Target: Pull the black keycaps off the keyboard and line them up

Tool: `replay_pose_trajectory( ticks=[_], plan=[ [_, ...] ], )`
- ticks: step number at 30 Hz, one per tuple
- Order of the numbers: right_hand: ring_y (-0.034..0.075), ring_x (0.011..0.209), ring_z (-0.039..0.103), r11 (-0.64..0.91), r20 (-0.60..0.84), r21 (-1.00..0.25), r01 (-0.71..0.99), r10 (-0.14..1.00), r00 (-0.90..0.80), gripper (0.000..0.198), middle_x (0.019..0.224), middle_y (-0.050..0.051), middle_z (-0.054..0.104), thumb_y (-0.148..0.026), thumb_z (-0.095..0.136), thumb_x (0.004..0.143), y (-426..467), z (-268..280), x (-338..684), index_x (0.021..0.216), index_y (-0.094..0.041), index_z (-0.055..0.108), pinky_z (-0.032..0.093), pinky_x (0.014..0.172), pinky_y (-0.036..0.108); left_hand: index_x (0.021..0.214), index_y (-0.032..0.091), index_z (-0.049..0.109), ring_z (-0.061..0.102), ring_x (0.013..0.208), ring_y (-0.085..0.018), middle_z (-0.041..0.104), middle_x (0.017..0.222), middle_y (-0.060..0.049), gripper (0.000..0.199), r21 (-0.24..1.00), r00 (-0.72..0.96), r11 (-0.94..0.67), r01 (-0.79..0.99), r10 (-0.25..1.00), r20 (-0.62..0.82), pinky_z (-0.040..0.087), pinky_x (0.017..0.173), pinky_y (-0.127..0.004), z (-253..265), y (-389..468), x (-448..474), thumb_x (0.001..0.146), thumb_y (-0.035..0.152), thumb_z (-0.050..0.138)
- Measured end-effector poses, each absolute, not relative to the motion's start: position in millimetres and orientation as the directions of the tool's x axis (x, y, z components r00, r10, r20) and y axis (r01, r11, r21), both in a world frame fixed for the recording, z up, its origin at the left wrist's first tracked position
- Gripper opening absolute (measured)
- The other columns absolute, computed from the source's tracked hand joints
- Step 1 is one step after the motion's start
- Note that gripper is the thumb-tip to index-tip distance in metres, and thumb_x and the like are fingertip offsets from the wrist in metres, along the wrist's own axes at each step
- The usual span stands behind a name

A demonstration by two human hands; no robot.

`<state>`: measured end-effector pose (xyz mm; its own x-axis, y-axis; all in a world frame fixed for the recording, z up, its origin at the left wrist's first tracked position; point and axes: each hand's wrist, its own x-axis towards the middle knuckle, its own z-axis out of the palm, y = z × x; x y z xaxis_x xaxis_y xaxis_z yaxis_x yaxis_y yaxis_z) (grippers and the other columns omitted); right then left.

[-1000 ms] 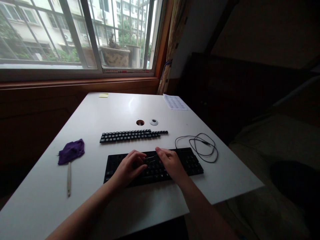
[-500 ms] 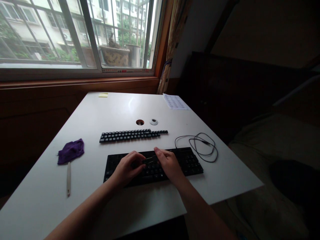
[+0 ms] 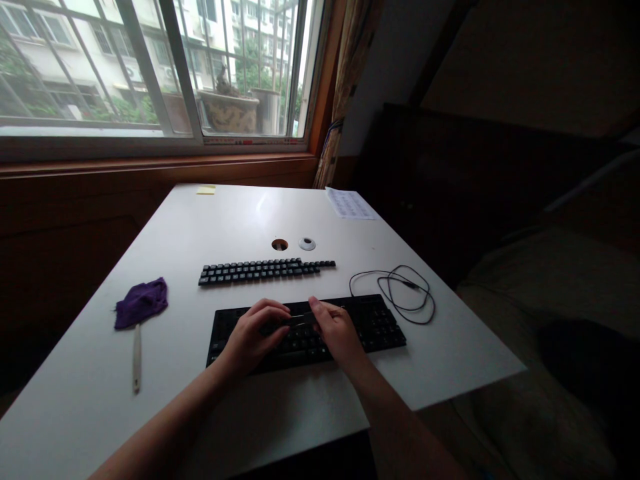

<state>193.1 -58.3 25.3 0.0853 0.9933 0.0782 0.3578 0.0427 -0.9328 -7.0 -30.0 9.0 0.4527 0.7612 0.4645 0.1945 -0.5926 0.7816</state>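
Observation:
My right hand [image 3: 334, 328] is closed around the dark handle of a wire keycap puller [image 3: 297, 320], above the middle of a black keyboard [image 3: 383, 323]. The puller's thin wires point left toward my left hand [image 3: 257, 330]. That hand's thumb and fingers pinch at the wire ends; what sits between them is dark and mostly hidden. The keyboard lies flat under both hands, partly covered by them. Behind it, rows of loose black keycaps [image 3: 250, 273] stand lined up on the white table.
A purple cloth [image 3: 143, 303] lies at the left beside a thin pale stick-like handle [image 3: 137, 360]. The keyboard's black cable [image 3: 425, 293] coils at the right. Farther back are a round table hole [image 3: 280, 245], its grey cover [image 3: 307, 244], a printed sheet [image 3: 351, 204] and yellow notes [image 3: 206, 190].
My left fingers have shifted slightly and the puller has turned a little, with more of its dark handle showing. The keyboard and loose keycaps stay in place.

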Motion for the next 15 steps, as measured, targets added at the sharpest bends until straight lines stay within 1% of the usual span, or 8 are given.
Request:
replay_pose_trajectory(
  ticks=[3, 7, 10, 12, 15],
  plan=[
    [0.011, 0.053, 0.038, 0.105, 0.151, -0.901, 0.420, 0.986, 0.078, 0.049, 0.055, -0.003, 0.041, -0.048, 0.043, 0.097, -61.7, 31.8, 189.2, 0.059, -0.019, 0.044, 0.028, 0.053, 0.025, 0.100, 0.020, 0.067, 0.064, 0.097, -0.019, 0.065, 0.103, -0.007, 0.015, 0.756, 0.441, -0.624, 0.199, 0.745, 0.499, 0.054, 0.087, -0.035, 7.1, -30.2, -6.2, 0.086, 0.014, 0.065],
    [0.012, 0.056, 0.041, 0.169, 0.228, -0.847, 0.505, 0.972, 0.058, 0.045, 0.057, -0.003, 0.042, -0.043, 0.043, 0.098, -63.4, 36.7, 185.6, 0.060, -0.019, 0.043, 0.028, 0.056, 0.026, 0.100, 0.020, 0.068, 0.065, 0.094, -0.018, 0.066, 0.101, -0.006, 0.017, 0.725, 0.421, -0.650, 0.226, 0.737, 0.529, 0.055, 0.085, -0.033, 4.5, -31.2, -4.3, 0.085, 0.012, 0.066],
    [0.012, 0.056, 0.042, 0.143, 0.210, -0.819, 0.556, 0.976, 0.058, 0.046, 0.056, -0.002, 0.044, -0.042, 0.042, 0.098, -62.0, 35.8, 186.4, 0.059, -0.019, 0.043, 0.027, 0.055, 0.026, 0.099, 0.021, 0.068, 0.065, 0.095, -0.018, 0.066, 0.101, -0.006, 0.016, 0.723, 0.392, -0.646, 0.244, 0.748, 0.536, 0.055, 0.086, -0.032, 5.2, -31.8, -4.5, 0.086, 0.013, 0.065],
    [0.013, 0.055, 0.043, 0.120, 0.189, -0.806, 0.580, 0.980, 0.060, 0.046, 0.055, -0.002, 0.044, -0.042, 0.041, 0.098, -60.8, 33.0, 188.9, 0.058, -0.019, 0.044, 0.027, 0.054, 0.026, 0.099, 0.020, 0.068, 0.065, 0.096, -0.018, 0.065, 0.101, -0.006, 0.015, 0.741, 0.372, -0.620, 0.257, 0.772, 0.516, 0.054, 0.087, -0.033, 6.5, -31.3, -5.3, 0.086, 0.014, 0.065],
    [0.013, 0.056, 0.044, 0.146, 0.227, -0.788, 0.598, 0.972, 0.062, 0.044, 0.056, -0.002, 0.044, -0.040, 0.041, 0.098, -60.3, 28.3, 194.7, 0.059, -0.020, 0.043, 0.029, 0.055, 0.025, 0.099, 0.020, 0.068, 0.064, 0.096, -0.018, 0.065, 0.101, -0.005, 0.013, 0.775, 0.364, -0.577, 0.258, 0.801, 0.475, 0.054, 0.088, -0.033, 7.8, -29.7, -6.8, 0.087, 0.016, 0.065]
  ],
)
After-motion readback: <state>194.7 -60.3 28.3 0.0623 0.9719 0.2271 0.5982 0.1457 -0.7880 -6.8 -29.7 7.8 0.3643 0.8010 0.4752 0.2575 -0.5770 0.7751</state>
